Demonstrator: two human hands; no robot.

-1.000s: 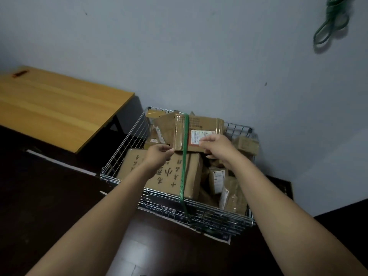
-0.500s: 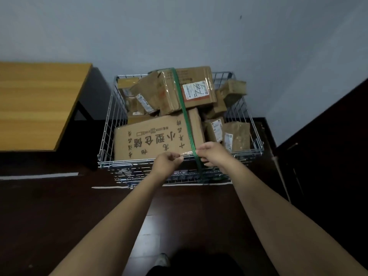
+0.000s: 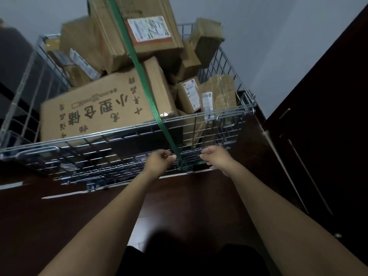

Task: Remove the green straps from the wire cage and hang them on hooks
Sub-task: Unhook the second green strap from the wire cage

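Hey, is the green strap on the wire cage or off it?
On. The green strap runs taut over the boxes and down the wire cage front, where the left hand and right hand reach its lower end.

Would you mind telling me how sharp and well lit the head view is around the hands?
Head view: dim light, floor nearly black; wire cage motion-blurred on its left, rim bowed by the wide-angle lens; green strap and box print legible; left hand and right hand soft-edged.
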